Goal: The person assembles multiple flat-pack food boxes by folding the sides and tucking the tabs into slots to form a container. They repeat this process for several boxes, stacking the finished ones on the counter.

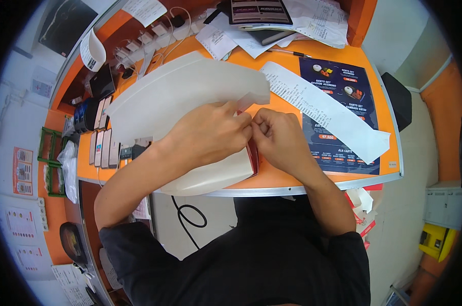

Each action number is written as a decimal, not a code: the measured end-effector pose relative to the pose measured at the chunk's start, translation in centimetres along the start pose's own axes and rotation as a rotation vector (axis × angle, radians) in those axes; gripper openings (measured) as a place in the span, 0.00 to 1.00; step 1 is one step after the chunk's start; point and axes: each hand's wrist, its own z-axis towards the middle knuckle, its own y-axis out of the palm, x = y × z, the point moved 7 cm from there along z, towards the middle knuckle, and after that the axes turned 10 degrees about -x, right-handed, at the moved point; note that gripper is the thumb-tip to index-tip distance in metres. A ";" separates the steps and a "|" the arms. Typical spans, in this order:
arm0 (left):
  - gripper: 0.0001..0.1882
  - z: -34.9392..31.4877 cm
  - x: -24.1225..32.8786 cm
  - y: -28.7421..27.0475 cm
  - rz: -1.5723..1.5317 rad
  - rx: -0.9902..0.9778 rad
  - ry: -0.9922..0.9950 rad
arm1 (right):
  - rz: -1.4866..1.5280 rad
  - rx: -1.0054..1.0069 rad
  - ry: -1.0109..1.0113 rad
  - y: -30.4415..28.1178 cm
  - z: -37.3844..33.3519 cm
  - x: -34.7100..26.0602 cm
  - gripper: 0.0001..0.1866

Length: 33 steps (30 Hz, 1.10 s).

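A large off-white bag (162,94), paper or plastic by its look, lies across the left half of the orange desk, its lower part (215,176) reaching over the front edge. Some red (253,159) shows at its right side. Across the bag lies my left hand (210,130), fingers curled and pinching at its right edge. My right hand (279,135) is closed in a pinch, its fingertips meeting those of the left. What sits between the right fingers is hidden. Just right of it, a long printed receipt (322,109) rests over a dark blue menu sheet (338,143).
Several phones (106,148) stand at the desk's left end, near cables and power strips (162,30). Papers (317,23), a dark folder (261,13) and a pen (290,52) lie at the back. Below the right edge are red-and-white packages (363,209). A black cable (190,224) hangs below the desk.
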 end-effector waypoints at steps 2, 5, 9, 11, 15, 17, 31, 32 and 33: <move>0.10 0.0 0.0 0.0 -0.010 0.032 -0.017 | 0.021 -0.011 0.030 0.0 -0.1 0.5 0.08; 0.14 -0.9 -0.5 -0.6 -0.177 0.153 -0.110 | -0.018 -0.023 0.042 -0.9 0.1 0.2 0.09; 0.22 -6.8 -1.0 -2.7 -0.553 0.170 -0.288 | -0.097 0.045 0.020 -1.7 -0.7 -1.6 0.13; 0.24 -10.2 -0.2 -2.2 -0.627 0.078 -0.335 | -0.236 0.087 -0.123 -1.5 -1.1 -4.1 0.14; 0.14 -13.4 1.5 -0.6 -0.638 0.018 -0.433 | -0.596 0.070 -0.178 -0.5 -1.8 -6.5 0.15; 0.09 -13.9 2.0 0.7 -0.585 0.070 -0.431 | -0.653 0.038 -0.137 0.1 -1.8 -5.9 0.13; 0.09 -14.6 3.3 0.9 -0.609 0.414 -0.486 | -0.719 -0.110 0.013 0.0 -1.9 -4.1 0.08; 0.09 -14.9 2.8 0.8 -0.632 0.457 -0.509 | -0.711 -0.120 0.041 -0.1 -1.8 -4.1 0.09; 0.09 -15.2 2.3 0.7 -0.654 0.501 -0.533 | -0.702 -0.129 0.068 -0.1 -1.7 -4.2 0.09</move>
